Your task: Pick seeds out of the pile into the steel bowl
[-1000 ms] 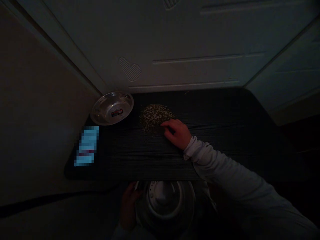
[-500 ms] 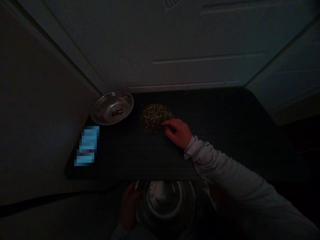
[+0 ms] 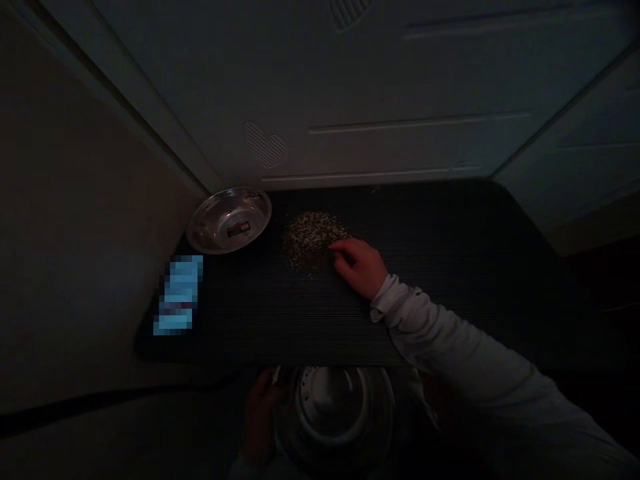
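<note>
Here, the roundish heap of small grains (image 3: pixel 313 232) lies on the dark table (image 3: pixel 460 233) left of the nearer right hand (image 3: pixel 359 265), whose curled fingertips meet its near-right edge, any pinch unclear, while the left hand (image 3: pixel 261 400), grip indiscernible, sits lower beside the metal vessel (image 3: pixel 333 403).

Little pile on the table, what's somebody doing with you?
A person's right hand is at the edge of the pile of small bits on the dark table; it's too dim to tell whether the fingers hold any. The left hand is beside a metal vessel below the table's near edge. A metal bowl and a glowing screen are on the left.
</note>
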Tool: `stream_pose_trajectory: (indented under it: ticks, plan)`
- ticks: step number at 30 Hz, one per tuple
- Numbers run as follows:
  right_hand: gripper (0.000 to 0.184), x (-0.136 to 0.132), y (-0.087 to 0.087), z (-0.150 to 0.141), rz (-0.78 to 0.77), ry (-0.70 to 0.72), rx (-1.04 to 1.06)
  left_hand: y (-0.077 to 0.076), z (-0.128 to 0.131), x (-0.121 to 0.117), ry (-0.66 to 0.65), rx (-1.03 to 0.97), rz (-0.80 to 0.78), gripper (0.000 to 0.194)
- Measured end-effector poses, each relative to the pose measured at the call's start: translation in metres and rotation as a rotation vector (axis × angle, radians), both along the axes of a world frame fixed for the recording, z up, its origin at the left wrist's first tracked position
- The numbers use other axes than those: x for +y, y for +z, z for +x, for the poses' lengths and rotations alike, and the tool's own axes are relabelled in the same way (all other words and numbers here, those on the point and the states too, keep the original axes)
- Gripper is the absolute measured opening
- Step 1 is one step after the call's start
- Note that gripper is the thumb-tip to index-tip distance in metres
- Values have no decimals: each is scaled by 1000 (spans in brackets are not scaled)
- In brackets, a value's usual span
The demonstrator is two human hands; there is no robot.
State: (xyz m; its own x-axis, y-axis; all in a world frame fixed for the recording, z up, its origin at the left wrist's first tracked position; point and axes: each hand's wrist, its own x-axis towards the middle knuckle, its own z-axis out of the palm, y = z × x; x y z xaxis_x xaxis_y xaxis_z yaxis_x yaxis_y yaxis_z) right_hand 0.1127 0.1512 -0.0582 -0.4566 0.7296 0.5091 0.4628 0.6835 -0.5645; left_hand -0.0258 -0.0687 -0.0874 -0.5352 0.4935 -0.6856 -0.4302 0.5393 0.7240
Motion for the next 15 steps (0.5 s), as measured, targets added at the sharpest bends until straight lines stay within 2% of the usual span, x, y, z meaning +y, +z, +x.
stream_pose_trajectory:
  ticks: [9, 15]
  plan:
    - [18, 5, -2, 3, -84, -25, 91, -4, -1, -2, -1, -12, 15, 26]
    - [18, 5, -1, 4, -97, 8, 69, -1, -1, 0, -15, 13, 9, 27]
